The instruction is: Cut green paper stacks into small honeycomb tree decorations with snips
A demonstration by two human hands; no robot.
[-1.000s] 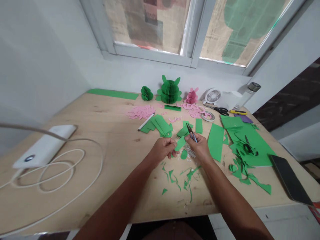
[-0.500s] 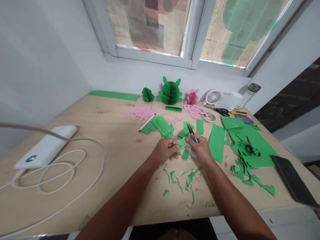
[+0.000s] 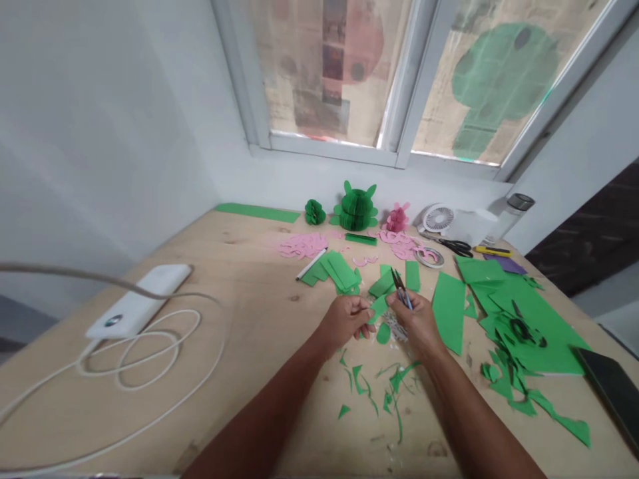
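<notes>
My left hand [image 3: 352,317] pinches a small piece of green paper [image 3: 379,307] between thumb and fingers. My right hand [image 3: 413,324] is closed around small thread snips [image 3: 401,286] with a bluish handle, their dark blades pointing away from me. The right thumb and fingertip also touch the upper right end of the paper piece. Just below the hands lies a rounded green cutout [image 3: 383,333], beside a pile of tiny pale scraps [image 3: 396,326]. Beyond them are stacked green paper strips [image 3: 339,269].
Green offcuts [image 3: 397,380] are scattered before me. Rightward lie green sheets [image 3: 554,326], black-handled scissors [image 3: 524,329] and a dark phone-like slab [image 3: 612,379]. Pink cutouts [image 3: 302,245] and paper figures [image 3: 355,209] are at the back. A white power bank [image 3: 142,299] with a looped cable [image 3: 172,362] occupies the left.
The camera view has tilted up and turned slightly left, so everything appears lower and further right. Both hands keep their hold on the paper and the snips.
</notes>
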